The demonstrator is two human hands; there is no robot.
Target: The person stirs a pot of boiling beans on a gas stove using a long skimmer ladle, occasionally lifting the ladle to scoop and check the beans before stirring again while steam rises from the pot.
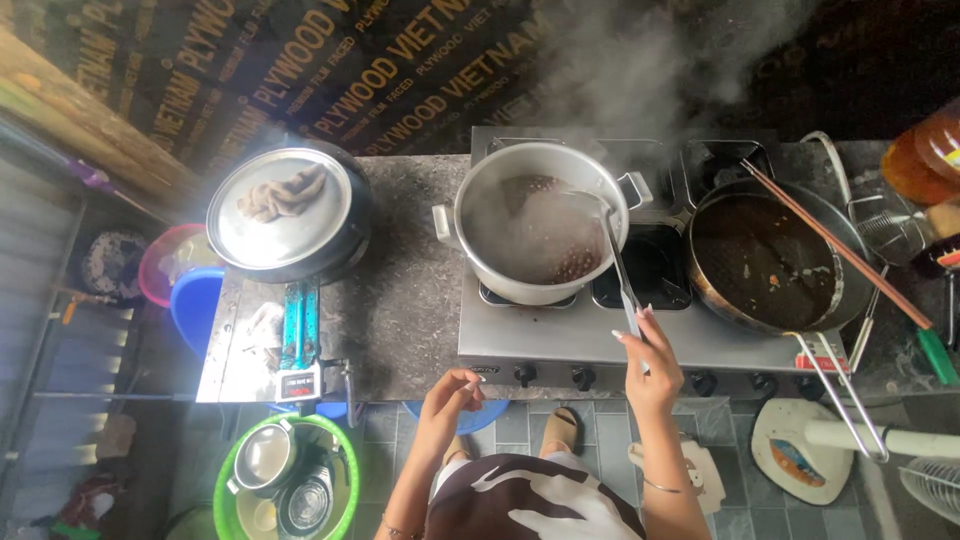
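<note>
Right hand [652, 372]: gripping the handle end of a long metal ladle [617, 262], fingers curling shut round it. The ladle's long axis is running from the hand toward 11 o'clock, its bowl dipping into the steaming aluminium stockpot [540, 222], which is sitting on the steel gas stove [560, 340] at the hand's 11 o'clock. Left hand [452, 392]: hanging loosely curled and holding nothing, at the bench [400, 300] edge, farther from the pot. At 3 o'clock of the pot: a dark wok [765, 262] with long chopsticks [840, 250] lying across it. At 9 o'clock: a lidded pot [285, 212].
</note>
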